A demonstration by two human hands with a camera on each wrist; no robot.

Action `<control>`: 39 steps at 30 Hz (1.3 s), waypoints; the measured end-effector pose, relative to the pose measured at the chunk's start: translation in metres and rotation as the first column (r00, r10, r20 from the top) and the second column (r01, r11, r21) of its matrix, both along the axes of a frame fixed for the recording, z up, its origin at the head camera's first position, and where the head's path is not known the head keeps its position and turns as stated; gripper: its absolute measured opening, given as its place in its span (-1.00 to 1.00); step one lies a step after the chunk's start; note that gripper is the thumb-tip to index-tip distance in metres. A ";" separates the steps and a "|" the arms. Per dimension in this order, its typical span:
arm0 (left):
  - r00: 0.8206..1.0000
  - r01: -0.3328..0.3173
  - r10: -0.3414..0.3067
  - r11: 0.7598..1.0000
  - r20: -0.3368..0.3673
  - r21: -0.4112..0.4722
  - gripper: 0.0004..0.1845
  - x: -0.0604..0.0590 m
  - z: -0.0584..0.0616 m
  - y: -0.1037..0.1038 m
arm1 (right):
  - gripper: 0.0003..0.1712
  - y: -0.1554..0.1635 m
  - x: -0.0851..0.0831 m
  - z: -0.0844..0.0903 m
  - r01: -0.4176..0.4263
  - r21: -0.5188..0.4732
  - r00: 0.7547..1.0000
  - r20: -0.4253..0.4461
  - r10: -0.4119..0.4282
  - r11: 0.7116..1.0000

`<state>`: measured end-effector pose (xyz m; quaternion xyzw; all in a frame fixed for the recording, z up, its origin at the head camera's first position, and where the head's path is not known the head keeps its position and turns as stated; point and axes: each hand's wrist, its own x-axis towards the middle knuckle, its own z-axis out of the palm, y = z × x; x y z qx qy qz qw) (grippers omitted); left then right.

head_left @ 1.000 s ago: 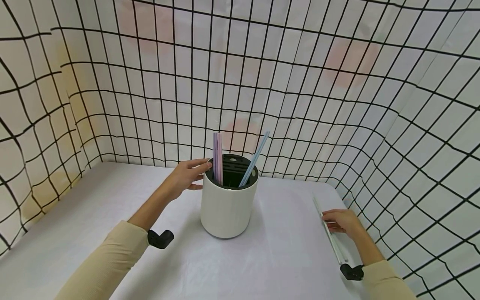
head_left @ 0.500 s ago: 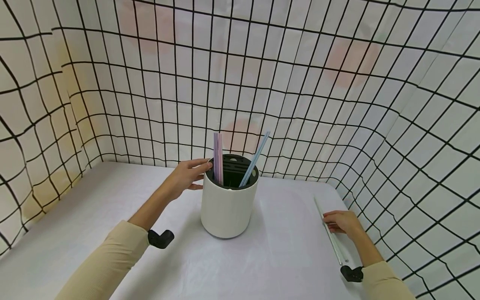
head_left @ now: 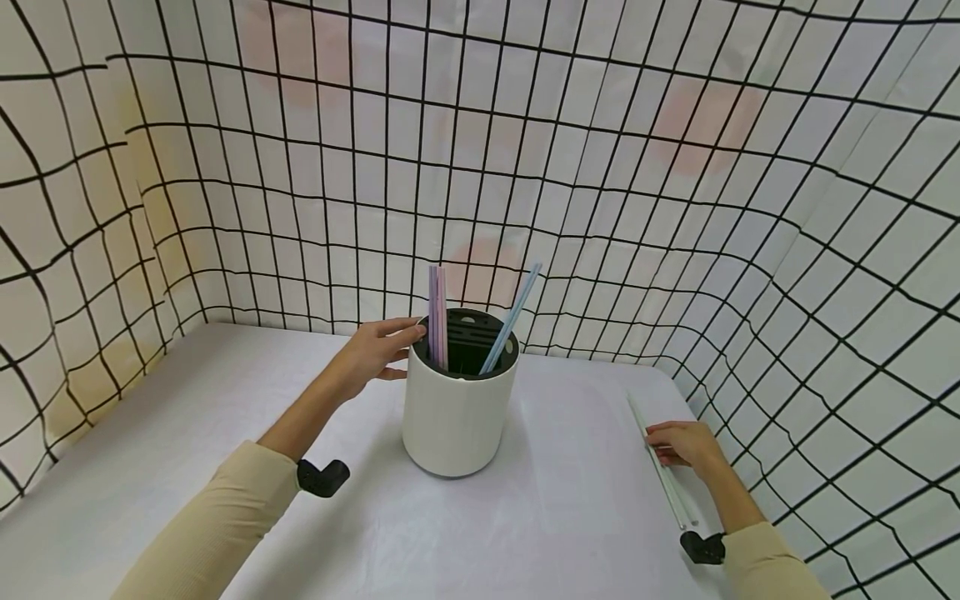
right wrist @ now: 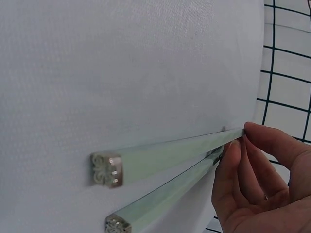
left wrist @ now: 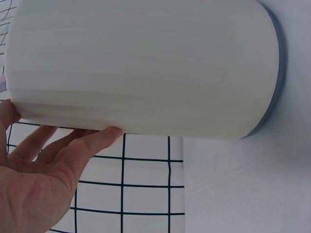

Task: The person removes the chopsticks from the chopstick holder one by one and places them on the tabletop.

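R. hand [head_left: 686, 444]: thumb and fingers pinch one green chopstick [right wrist: 165, 153], second chopstick [right wrist: 167, 194] just beside, both R. of white pot [head_left: 456, 425]; lift off table [head_left: 577, 492] unconfirmed. L. hand [head_left: 371, 354]: fingers spread, touching pot's side. Step, est.: pickup; next prob. needs firm pinch, raise. Pot: smooth cyl., dark slotted top [head_left: 467, 333]. Chopsticks: slim, tapered, metallic patterned ends [right wrist: 108, 170].

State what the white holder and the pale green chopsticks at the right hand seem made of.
White holder: probably plastic, perhaps coated metal; smooth satin finish, with soft shading and no grain. Green chopsticks: likely plastic or resin, smooth-sided and evenly coloured. Their end caps look metallic, given the silvery glints.
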<state>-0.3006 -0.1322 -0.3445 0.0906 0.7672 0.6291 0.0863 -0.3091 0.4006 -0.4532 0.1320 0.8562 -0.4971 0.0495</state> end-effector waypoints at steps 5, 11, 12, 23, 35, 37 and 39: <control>1.000 -0.001 0.001 1.000 0.000 0.001 -0.35 -0.001 0.000 0.000 | -0.57 0.001 0.000 0.000 0.003 0.002 1.000 -0.015 -0.003 1.000; 1.000 0.005 -0.005 1.000 -0.006 0.003 -0.34 -0.001 -0.001 -0.001 | -0.58 0.002 0.000 0.001 0.021 0.012 0.998 -0.052 -0.020 1.000; 1.000 0.003 -0.003 1.000 -0.003 0.005 -0.34 -0.001 -0.001 -0.001 | -0.57 0.001 0.000 0.001 0.023 0.013 0.998 -0.060 -0.023 1.000; 1.000 0.007 -0.007 1.000 -0.005 0.010 -0.34 -0.001 0.001 -0.001 | -0.54 -0.038 -0.005 0.037 0.011 -0.088 0.984 -0.175 -0.026 0.996; 1.000 0.005 -0.005 1.000 -0.002 0.007 -0.34 -0.001 -0.001 -0.001 | -0.58 -0.114 -0.005 0.088 -0.130 -0.111 0.961 -0.258 0.097 0.985; 1.000 0.006 -0.006 1.000 -0.004 0.006 -0.34 -0.001 -0.001 -0.001 | -0.58 -0.128 -0.001 0.096 -0.154 -0.109 0.954 -0.275 0.119 0.982; 1.000 0.009 -0.009 1.000 -0.005 0.007 -0.34 0.000 -0.001 -0.001 | -0.58 -0.141 0.002 0.104 -0.179 -0.103 0.946 -0.291 0.142 0.978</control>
